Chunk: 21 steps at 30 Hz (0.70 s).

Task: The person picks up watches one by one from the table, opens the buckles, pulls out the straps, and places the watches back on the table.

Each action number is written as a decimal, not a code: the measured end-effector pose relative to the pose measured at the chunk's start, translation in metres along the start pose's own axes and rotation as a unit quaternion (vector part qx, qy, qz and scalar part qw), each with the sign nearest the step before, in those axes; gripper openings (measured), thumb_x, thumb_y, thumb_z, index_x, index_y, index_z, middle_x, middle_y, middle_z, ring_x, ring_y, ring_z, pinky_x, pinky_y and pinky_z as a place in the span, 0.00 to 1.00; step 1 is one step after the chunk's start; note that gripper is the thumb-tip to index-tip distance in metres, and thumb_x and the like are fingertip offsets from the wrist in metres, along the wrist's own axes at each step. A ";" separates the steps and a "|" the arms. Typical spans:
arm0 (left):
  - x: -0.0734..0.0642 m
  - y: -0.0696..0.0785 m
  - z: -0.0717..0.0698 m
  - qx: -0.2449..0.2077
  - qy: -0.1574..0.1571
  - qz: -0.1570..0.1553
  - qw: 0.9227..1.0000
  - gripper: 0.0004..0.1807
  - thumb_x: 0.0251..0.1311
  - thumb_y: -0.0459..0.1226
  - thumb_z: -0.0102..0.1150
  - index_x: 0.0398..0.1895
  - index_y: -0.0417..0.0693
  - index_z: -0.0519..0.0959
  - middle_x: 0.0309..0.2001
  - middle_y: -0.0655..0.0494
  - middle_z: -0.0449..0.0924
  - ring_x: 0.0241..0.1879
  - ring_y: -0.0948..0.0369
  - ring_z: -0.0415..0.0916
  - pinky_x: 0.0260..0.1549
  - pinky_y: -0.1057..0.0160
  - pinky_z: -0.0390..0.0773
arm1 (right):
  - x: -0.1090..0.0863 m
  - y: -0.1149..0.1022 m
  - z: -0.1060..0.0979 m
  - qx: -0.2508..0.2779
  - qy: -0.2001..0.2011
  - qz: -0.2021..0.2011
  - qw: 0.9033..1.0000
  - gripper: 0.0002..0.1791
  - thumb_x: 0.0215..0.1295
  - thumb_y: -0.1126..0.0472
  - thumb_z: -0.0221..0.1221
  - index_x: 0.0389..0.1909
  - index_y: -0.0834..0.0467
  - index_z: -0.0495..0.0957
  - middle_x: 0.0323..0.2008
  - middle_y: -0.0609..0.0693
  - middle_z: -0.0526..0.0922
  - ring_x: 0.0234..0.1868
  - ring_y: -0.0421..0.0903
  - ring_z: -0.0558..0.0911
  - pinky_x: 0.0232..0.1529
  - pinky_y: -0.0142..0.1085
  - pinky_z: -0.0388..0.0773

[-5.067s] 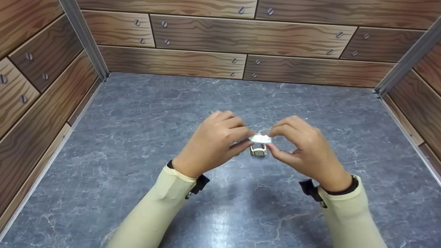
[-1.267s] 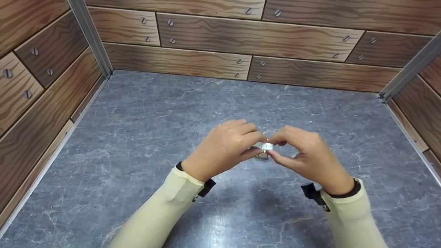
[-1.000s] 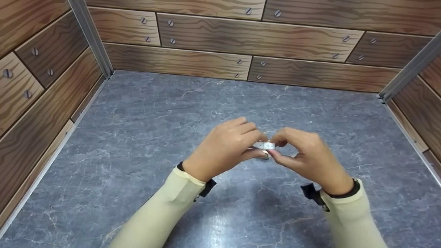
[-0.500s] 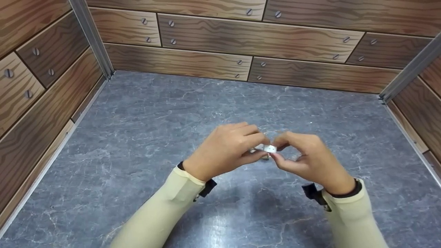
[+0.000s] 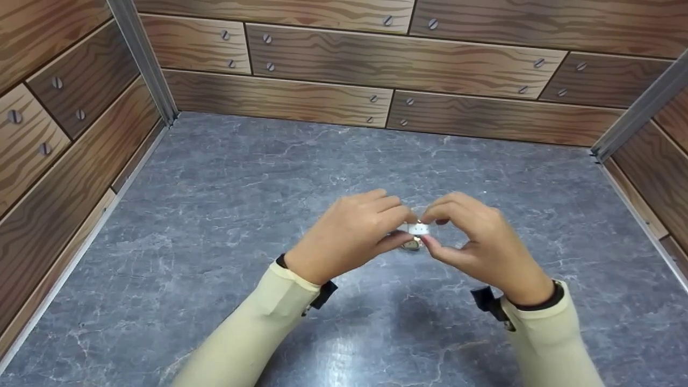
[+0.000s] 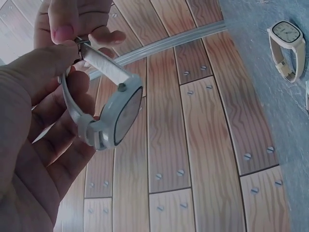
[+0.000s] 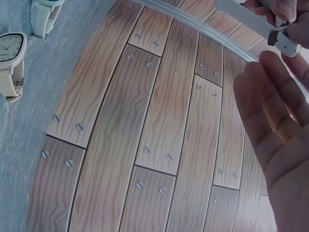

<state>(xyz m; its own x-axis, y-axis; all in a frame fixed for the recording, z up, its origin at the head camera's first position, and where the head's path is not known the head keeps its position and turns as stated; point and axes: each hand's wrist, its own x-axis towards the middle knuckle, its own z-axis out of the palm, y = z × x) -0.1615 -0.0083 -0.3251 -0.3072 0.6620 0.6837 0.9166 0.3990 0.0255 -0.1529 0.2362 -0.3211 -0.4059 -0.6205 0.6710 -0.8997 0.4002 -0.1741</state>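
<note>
Between both hands a white wristwatch (image 6: 128, 113) hangs in the air, its strap bent into a loop. My left hand (image 5: 355, 228) pinches the strap near the metal buckle (image 7: 276, 36). From the other side, my right hand (image 5: 475, 236) pinches the strap's end with thumb and index finger; its other fingers (image 7: 275, 96) lie apart from the watch. A strip of white strap (image 5: 418, 229) with small holes shows between the fingertips in the head view. Whether the buckle is fastened I cannot tell.
On the grey marbled tabletop (image 5: 258, 177), a cream wristwatch (image 6: 286, 33) lies below the hands with its strap looped. A pale green watch (image 7: 44, 19) lies beside it. Wood-patterned panels (image 5: 322, 54) wall the back and sides.
Compared with five seconds ago, the hands are closer together around the strap. Within the last half second, the right hand's fingers have lifted slightly and the strap piece has turned level.
</note>
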 end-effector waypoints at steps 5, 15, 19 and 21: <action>0.001 0.000 0.002 0.010 -0.004 0.004 1.000 0.12 0.68 0.44 0.68 0.46 0.47 0.84 0.40 0.58 0.86 0.37 0.62 0.77 0.39 0.70 0.78 | 0.001 -0.001 0.001 -0.003 -0.010 -0.007 1.000 0.08 0.64 0.66 0.63 0.44 0.58 0.82 0.41 0.48 0.84 0.38 0.43 0.81 0.44 0.27 0.77; 0.001 0.002 0.003 0.017 -0.015 0.002 1.000 0.09 0.68 0.42 0.66 0.43 0.47 0.85 0.39 0.59 0.86 0.36 0.61 0.74 0.37 0.68 0.76 | 0.000 0.000 0.002 0.011 -0.031 -0.011 0.999 0.04 0.70 0.63 0.63 0.42 0.58 0.81 0.39 0.47 0.84 0.37 0.42 0.81 0.44 0.26 0.77; 0.001 0.002 0.002 0.011 -0.017 -0.003 1.000 0.07 0.68 0.41 0.64 0.42 0.47 0.84 0.38 0.58 0.85 0.36 0.61 0.75 0.38 0.67 0.76 | 0.001 -0.001 0.001 0.018 -0.033 -0.007 0.999 0.05 0.74 0.59 0.61 0.43 0.57 0.81 0.39 0.46 0.83 0.37 0.41 0.80 0.44 0.26 0.76; 0.001 0.002 0.002 0.004 -0.014 -0.006 1.000 0.06 0.68 0.40 0.64 0.42 0.48 0.84 0.38 0.58 0.85 0.36 0.61 0.75 0.37 0.67 0.76 | 0.001 -0.001 0.001 0.026 -0.031 -0.007 0.999 0.07 0.76 0.57 0.60 0.44 0.57 0.81 0.39 0.46 0.83 0.37 0.41 0.80 0.45 0.26 0.76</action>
<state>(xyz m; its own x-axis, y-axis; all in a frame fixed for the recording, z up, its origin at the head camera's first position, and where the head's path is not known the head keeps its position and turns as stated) -0.1604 -0.0055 -0.3254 -0.3262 0.6748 0.6620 0.9106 0.4123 0.0284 -0.1522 0.2347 -0.3212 -0.4015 -0.6670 0.6276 -0.9115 0.3575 -0.2032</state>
